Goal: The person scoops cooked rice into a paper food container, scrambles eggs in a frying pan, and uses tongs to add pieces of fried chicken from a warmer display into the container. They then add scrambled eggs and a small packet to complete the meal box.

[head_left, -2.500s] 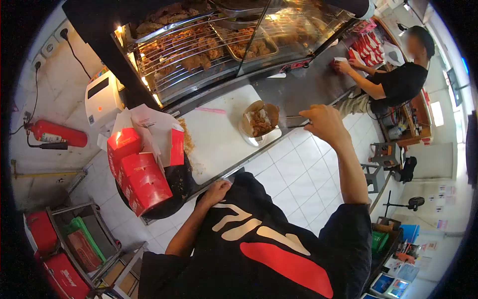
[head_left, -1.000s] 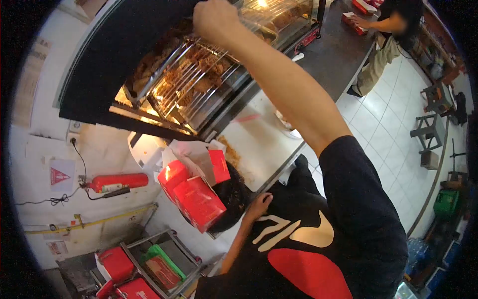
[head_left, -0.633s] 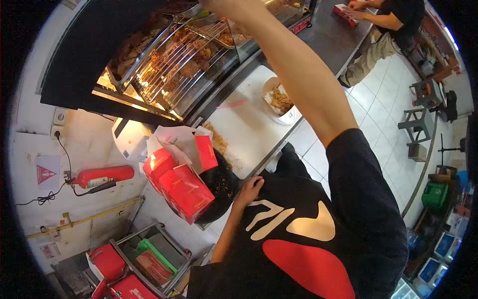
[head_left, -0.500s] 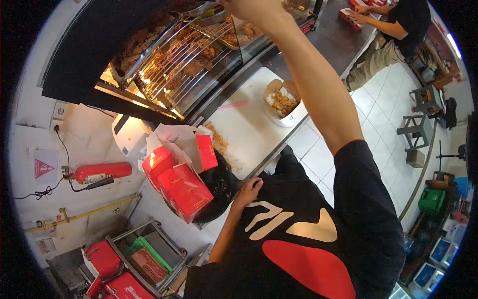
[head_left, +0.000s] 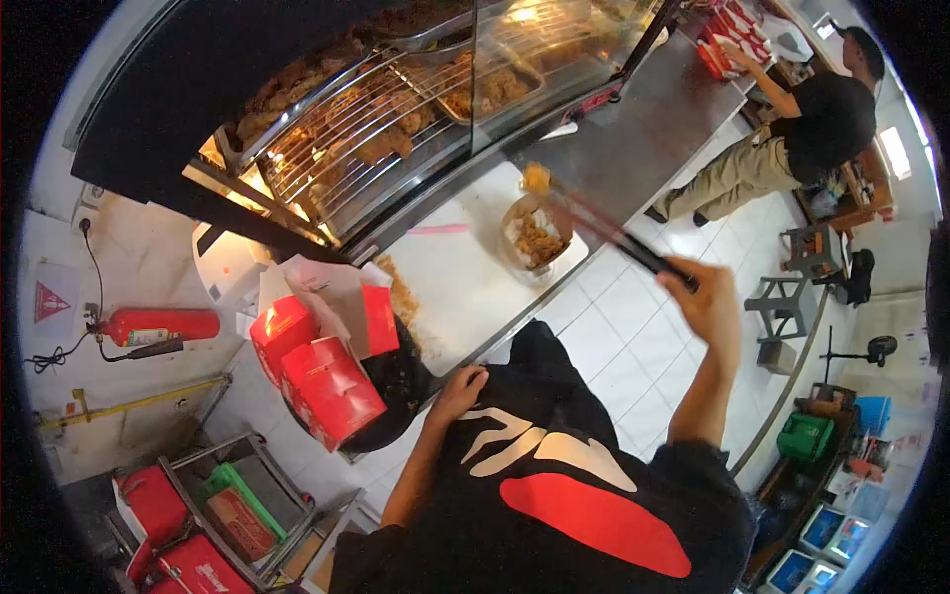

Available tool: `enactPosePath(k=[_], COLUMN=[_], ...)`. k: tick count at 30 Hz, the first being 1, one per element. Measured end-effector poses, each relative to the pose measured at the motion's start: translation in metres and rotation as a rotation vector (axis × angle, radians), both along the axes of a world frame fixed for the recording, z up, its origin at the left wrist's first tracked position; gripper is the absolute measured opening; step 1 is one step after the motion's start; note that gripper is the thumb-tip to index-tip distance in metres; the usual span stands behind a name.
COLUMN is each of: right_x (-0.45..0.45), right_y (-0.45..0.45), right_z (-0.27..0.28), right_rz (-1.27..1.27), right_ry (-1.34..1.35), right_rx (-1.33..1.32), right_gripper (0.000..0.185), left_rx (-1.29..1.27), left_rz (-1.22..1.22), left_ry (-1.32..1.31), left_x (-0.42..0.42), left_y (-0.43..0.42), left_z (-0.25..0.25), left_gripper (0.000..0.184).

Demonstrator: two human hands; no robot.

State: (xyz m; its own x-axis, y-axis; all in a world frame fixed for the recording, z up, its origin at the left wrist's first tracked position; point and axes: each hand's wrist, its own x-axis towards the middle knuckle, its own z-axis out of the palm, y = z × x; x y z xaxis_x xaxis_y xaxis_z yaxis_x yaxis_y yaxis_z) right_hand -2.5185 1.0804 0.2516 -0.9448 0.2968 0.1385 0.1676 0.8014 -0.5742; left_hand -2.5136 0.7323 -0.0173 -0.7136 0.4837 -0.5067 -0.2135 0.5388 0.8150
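Observation:
My right hand (head_left: 705,302) is closed round the black handles of a pair of tongs (head_left: 618,238), to the right of the counter edge. At the tongs' far end is a small golden-brown piece of food (head_left: 535,179), blurred. It hangs just above a paper food box (head_left: 563,220) with white rice and brown pieces in it. This box stands on the white cutting board (head_left: 465,287). My left hand (head_left: 459,392) rests at the board's near edge against my shirt, fingers curled, with nothing visible in it.
A glass display case (head_left: 475,79) holds fried chicken (head_left: 386,139) on a wire rack. Red cardboard boxes (head_left: 332,391) stand left of the board. Crumbs (head_left: 398,297) lie on it. Another person (head_left: 826,124) handles red boxes (head_left: 727,49) at the far counter. Stools (head_left: 777,305) stand right.
My right hand has come down and right from the display case, bringing the tongs with a piece of food over the paper box. My left hand stays at the board's edge.

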Motion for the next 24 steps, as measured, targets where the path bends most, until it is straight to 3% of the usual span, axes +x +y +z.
enactPosePath(k=[4, 5, 9, 12, 18, 19, 24], right_x=[-0.003, -0.008, -0.034, -0.059, -0.155, -0.167, -0.187], right_y=[0.018, 0.027, 0.073, 0.103, 0.152, 0.157, 0.181], right_z=[-0.042, -0.045, -0.037, -0.019, -0.095, -0.102, -0.125], right_rz=[0.03, 0.066, 0.113, 0.149, 0.407, 0.428, 0.459], right_ry=[-0.301, -0.285, -0.157, -0.171, -0.188, -0.21, -0.302], right_rx=[0.027, 0.009, -0.161, -0.24, -0.333, -0.333, -0.546], right_gripper=[0.029, 0.029, 0.032, 0.032, 0.031, 0.031, 0.028], left_rx=[0.075, 0.114, 0.356, 0.342, 0.095, 0.074, 0.114], left_rz=[0.072, 0.078, 0.38, 0.633, 0.766, 0.848, 1.055], left_ry=[-0.103, -0.042, -0.104, -0.019, 0.391, 0.323, 0.35], left_x=[-0.016, -0.019, -0.051, -0.083, -0.116, -0.115, -0.064], left_y=[0.035, 0.042, 0.097, 0.142, 0.19, 0.195, 0.17], left_z=[-0.002, -0.022, -0.011, 0.019, 0.034, 0.051, 0.028], left_gripper=[0.035, 0.035, 0.037, 0.042, 0.048, 0.049, 0.043])
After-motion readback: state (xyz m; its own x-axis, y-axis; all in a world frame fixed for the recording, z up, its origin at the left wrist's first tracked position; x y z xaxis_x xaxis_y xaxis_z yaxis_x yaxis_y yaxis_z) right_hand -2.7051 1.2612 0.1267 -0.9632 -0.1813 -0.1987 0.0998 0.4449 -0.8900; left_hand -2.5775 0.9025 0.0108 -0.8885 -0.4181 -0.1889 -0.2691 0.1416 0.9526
